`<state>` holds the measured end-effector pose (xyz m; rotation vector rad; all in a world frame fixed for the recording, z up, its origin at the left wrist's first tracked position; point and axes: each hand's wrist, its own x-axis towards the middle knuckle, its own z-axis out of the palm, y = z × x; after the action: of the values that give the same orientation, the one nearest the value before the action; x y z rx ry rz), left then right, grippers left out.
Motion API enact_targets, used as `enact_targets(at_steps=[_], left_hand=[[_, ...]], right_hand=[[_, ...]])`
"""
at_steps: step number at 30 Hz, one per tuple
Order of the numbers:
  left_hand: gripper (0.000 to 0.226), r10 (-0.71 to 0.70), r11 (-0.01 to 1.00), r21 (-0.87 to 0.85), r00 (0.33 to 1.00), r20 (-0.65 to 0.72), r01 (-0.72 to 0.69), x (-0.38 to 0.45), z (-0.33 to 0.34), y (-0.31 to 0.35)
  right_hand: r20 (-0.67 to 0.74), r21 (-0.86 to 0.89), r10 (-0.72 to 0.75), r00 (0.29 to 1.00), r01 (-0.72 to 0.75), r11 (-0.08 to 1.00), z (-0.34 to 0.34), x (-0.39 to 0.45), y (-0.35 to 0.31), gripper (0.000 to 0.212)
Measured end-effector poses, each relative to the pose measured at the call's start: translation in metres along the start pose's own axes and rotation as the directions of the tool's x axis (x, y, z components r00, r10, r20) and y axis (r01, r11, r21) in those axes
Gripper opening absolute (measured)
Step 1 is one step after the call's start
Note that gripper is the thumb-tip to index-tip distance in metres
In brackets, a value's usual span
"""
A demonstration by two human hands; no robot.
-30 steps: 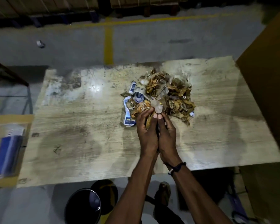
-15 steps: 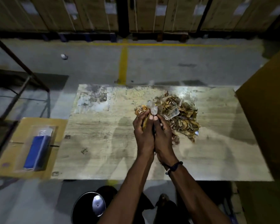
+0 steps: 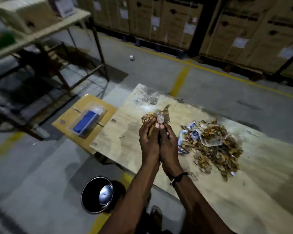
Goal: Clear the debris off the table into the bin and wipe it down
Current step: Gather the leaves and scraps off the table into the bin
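The left hand (image 3: 148, 141) and right hand (image 3: 169, 142) are pressed side by side, palms facing each other and fingers curled upward, together gripping a small clump of dry brown leaves and crumpled clear plastic (image 3: 156, 115) that sticks out above the fingertips. The clump is held above the worn pale wooden table (image 3: 252, 191), over its left half, near the far left corner. The main heap of brown dry leaves, torn blue-and-white wrappers and paper scraps (image 3: 213, 142) lies on the table just to the right of the hands, close to the middle of the tabletop and spreading toward the near edge. A dark cord bracelet (image 3: 178, 176) circles the right wrist. The round black bin with a shiny metal bottom (image 3: 98, 194) stands on the grey floor below the table's near left corner, beside the left forearm. Beyond the table's left edge sits a yellow-brown cardboard box (image 3: 66, 120) carrying a blue pack in a clear plastic tray (image 3: 86, 123).
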<state>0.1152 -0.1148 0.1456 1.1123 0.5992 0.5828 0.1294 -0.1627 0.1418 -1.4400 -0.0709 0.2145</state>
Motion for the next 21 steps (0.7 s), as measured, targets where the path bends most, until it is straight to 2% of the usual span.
enact_targets(at_steps=[7,10,12,15,21], left_hand=[[0.016,0.092,0.996,0.032,0.955,-0.282,-0.086,-0.009,-0.095,0.024],[0.019,0.129,0.991,0.075,0.911,-0.392,-0.109,-0.015,-0.148,0.031],[0.021,0.144,0.989,0.034,0.864,-0.483,-0.146,-0.021,-0.182,0.038],[0.028,0.141,0.986,-0.003,0.832,-0.537,-0.169,-0.031,-0.232,0.042],[0.029,0.045,0.997,-0.017,0.775,-0.63,-0.072,-0.045,-0.341,0.038]], right_hand=[[0.298,-0.021,0.047,0.953,-0.043,0.999,0.077,-0.052,0.014,0.03],[0.398,-0.057,0.088,0.913,-0.071,0.996,0.113,-0.083,0.026,0.03],[0.466,-0.089,0.111,0.878,-0.078,0.993,0.14,-0.106,0.034,0.03],[0.533,-0.114,0.126,0.836,-0.076,0.991,0.176,-0.139,0.05,0.03],[0.575,-0.198,0.227,0.786,-0.135,0.971,0.243,-0.203,0.104,0.031]])
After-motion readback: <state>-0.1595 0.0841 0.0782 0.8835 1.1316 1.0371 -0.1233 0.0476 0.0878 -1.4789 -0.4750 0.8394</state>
